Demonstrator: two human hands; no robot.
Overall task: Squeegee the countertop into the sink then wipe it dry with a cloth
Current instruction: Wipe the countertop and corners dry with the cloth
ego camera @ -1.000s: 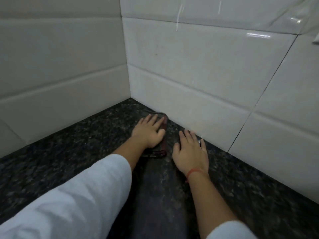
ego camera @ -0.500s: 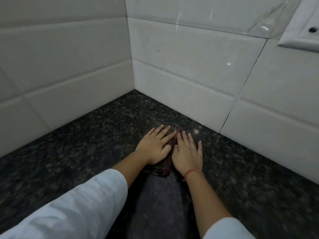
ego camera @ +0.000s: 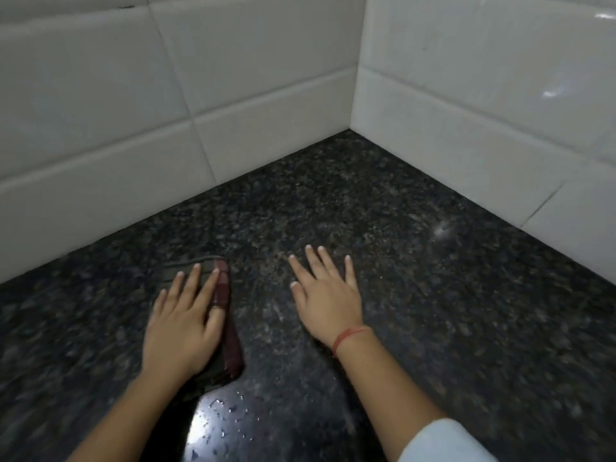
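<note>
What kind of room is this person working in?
Probably a kitchen, though a bathroom is possible: a dark speckled stone countertop meets white tiled walls in a corner, with water droplets near the front. The left hand presses a dark cloth flat on it; the right hand rests on bare stone.

Counter (ego camera: 416,295): black stone, finely speckled with grey and brown throughout. Cloth (ego camera: 228,341): dark grey-green, with a maroon stripe along its right edge. Tiles (ego camera: 100,95), behind the cloth: plain glossy white, divided by thin pale joints. Wrist band (ego camera: 350,336), right of the cloth: orange-red. Sleeve (ego camera: 443,443), lower right of the cloth: white. Droplets (ego camera: 230,410), just below the cloth: bright glints beside a white glare.
</note>
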